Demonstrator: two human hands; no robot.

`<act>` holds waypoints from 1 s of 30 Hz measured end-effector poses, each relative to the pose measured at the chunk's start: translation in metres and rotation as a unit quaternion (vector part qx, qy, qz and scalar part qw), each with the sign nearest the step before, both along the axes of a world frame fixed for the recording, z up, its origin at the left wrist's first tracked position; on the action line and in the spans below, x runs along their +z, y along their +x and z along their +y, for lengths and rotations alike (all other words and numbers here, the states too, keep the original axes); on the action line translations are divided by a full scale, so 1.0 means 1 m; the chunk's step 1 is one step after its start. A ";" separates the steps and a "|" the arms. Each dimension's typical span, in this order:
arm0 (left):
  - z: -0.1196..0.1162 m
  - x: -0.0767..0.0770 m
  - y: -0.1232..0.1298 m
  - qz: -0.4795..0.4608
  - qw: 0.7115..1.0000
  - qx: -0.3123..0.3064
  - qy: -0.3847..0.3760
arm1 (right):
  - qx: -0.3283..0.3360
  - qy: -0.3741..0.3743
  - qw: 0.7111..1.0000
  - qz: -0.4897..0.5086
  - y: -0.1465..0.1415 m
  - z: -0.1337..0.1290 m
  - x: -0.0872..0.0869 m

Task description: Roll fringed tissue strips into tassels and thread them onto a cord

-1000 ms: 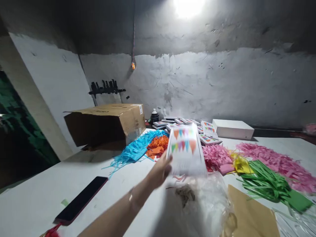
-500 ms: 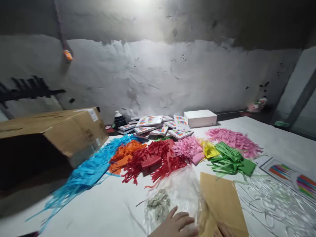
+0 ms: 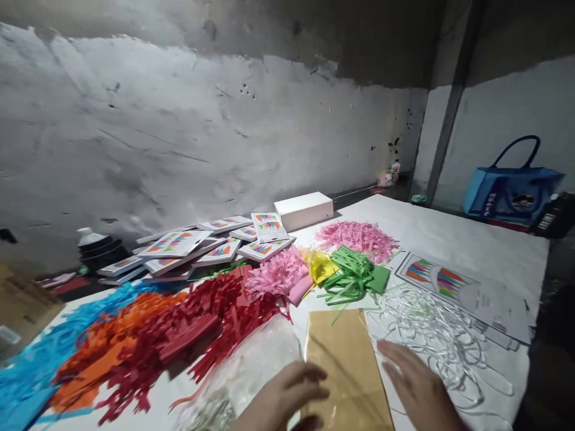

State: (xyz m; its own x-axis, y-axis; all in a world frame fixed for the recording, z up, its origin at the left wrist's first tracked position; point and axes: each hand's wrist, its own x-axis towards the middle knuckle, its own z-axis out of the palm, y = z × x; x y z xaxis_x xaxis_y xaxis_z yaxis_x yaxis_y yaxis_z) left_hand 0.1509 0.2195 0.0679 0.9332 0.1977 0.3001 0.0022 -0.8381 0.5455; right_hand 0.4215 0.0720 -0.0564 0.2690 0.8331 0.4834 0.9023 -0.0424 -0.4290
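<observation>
A tan paper rectangle (image 3: 344, 353) lies flat on the table between my two hands, with a glossy strip along one side. My left hand (image 3: 287, 395) hovers over its left edge, fingers apart and a little curled, holding nothing. To the right of the paper, my right hand (image 3: 413, 380) is raised with its fingers stretched out. It is slightly blurred and empty. A clear plastic bag (image 3: 256, 359) with something greyish-green in it sits left of the paper, partly behind my left hand. A heap of thin white cord (image 3: 431, 329) lies just beyond my right hand.
Fringed paper bundles in blue (image 3: 27, 377), orange (image 3: 108, 347), red (image 3: 188, 329), pink (image 3: 354, 239), yellow (image 3: 320, 266) and green (image 3: 354, 275) cross the table. Behind are printed boxes (image 3: 179, 244), a white box (image 3: 305, 209) and a bottle (image 3: 92, 245). Printed sheets (image 3: 471, 293) lie right; a blue bag (image 3: 512, 188) stands beyond.
The view has turned to the right, bringing the blue bag into sight. My right hand has come off the tan paper and moved to its right. My left hand has shifted from the plastic bag toward the paper.
</observation>
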 end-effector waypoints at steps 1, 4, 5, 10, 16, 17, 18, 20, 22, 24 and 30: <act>0.004 0.007 0.032 -0.017 1.000 -0.001 -0.005 | -0.031 -0.022 0.999 0.007 0.023 0.009 0.007; 0.024 0.010 0.138 0.045 0.998 0.012 0.044 | -0.085 -0.079 0.993 0.012 0.081 0.048 0.019; 0.033 0.005 0.171 0.054 0.997 0.021 0.055 | -0.098 -0.096 0.991 0.012 0.094 0.061 0.019; 0.067 -0.036 0.286 0.117 0.988 0.041 0.094 | -0.121 -0.121 0.985 0.002 0.121 0.093 0.001; 0.106 -0.041 0.312 0.080 0.991 0.101 0.029 | -0.089 -0.096 0.991 -0.003 0.133 0.090 -0.022; 0.114 -0.033 0.312 0.050 0.991 0.127 0.010 | -0.085 -0.091 0.992 -0.004 0.134 0.091 -0.024; 0.122 -0.024 0.310 0.013 0.987 0.157 -0.012 | -0.082 -0.087 0.993 -0.005 0.135 0.091 -0.025; 0.136 0.001 0.302 -0.072 0.972 0.215 -0.057 | -0.076 -0.081 0.994 -0.011 0.137 0.092 -0.028; 0.145 0.030 0.284 -0.160 0.947 0.257 -0.105 | -0.072 -0.078 0.994 -0.023 0.140 0.092 -0.032; 0.146 0.060 0.251 -0.242 0.918 0.275 -0.149 | -0.069 -0.074 0.994 -0.039 0.142 0.091 -0.035; 0.093 0.137 0.073 -0.458 0.811 0.311 -0.191 | -0.057 -0.046 0.993 -0.095 0.148 0.086 -0.038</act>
State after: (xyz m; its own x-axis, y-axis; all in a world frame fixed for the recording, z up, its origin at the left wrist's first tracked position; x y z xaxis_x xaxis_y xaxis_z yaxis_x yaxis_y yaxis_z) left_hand 0.2243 0.3127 0.2052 0.0378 0.7871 0.6157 -0.1927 -0.5988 0.7774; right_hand 0.5693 0.1580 -0.0948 0.2754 0.8454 0.4577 0.9538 -0.1805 -0.2403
